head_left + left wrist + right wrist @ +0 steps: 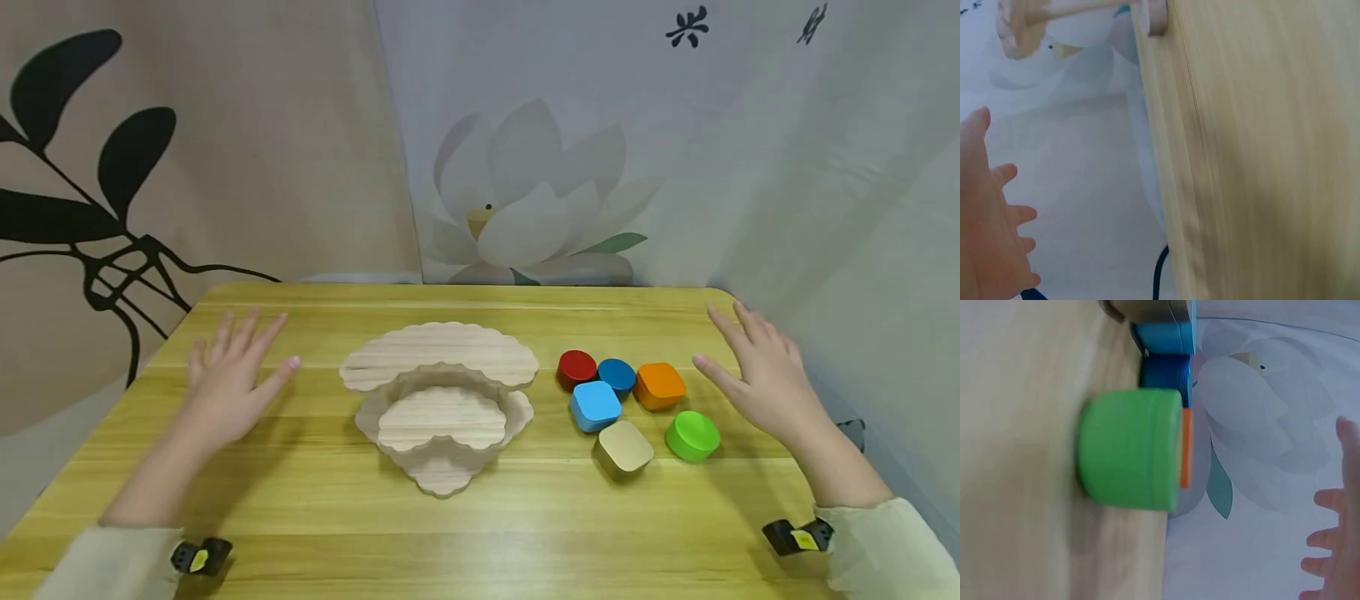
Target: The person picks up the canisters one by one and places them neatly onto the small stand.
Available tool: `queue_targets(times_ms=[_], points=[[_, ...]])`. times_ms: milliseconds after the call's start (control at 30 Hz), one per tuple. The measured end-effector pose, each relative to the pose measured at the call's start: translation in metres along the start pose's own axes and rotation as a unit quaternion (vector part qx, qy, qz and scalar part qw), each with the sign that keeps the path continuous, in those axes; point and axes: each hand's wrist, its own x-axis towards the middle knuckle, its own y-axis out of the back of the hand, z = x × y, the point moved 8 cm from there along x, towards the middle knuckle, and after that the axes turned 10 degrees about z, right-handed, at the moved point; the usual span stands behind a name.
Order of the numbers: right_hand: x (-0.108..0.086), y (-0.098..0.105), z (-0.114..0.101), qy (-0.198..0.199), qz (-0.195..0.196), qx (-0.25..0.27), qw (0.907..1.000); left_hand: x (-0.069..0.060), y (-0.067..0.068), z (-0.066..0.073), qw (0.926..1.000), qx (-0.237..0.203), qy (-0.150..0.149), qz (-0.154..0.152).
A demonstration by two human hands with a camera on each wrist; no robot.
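A person's right hand (765,379), fingers spread and empty, hovers at the right of the table (480,550), the nearer hand to the orange block (660,385) just left of its thumb; the left hand (234,379), also empty, is left of the wooden stand (441,418), which is long left to right.

– Where to find the pale scalloped wooden stand (442,421)?
– On the yellow wooden table (450,550), left of the tan rounded-square block (625,450).
– Where to seek the green round block (693,436)?
– In front of the orange rounded-square block (660,385).
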Motion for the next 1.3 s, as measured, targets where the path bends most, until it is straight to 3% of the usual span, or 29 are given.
queue_targets(times_ms=[200,500,667,800,1033,1300], points=[[-0.019,-0.001,-0.007,0.001,0.025,0.055,0.9982,-0.009,0.003,0.021,0.9959,-0.078,-0.007,0.046],[-0.045,-0.011,-0.006,-0.009,0.046,0.144,0.9885,-0.022,0.002,0.042,0.9747,-0.203,0.009,0.092],[-0.056,-0.017,-0.003,-0.021,0.040,0.169,0.9846,-0.027,-0.008,0.041,0.9632,-0.250,0.052,0.083],[-0.063,-0.022,0.004,-0.054,0.019,0.183,0.9815,-0.031,-0.020,0.038,0.9510,-0.290,0.085,0.067],[-0.075,-0.034,0.018,-0.099,-0.016,0.212,0.9722,-0.034,-0.036,0.041,0.9425,-0.319,0.082,0.057],[-0.083,-0.045,0.026,-0.090,-0.025,0.203,0.9746,-0.035,-0.043,0.042,0.9390,-0.327,0.086,0.065]])
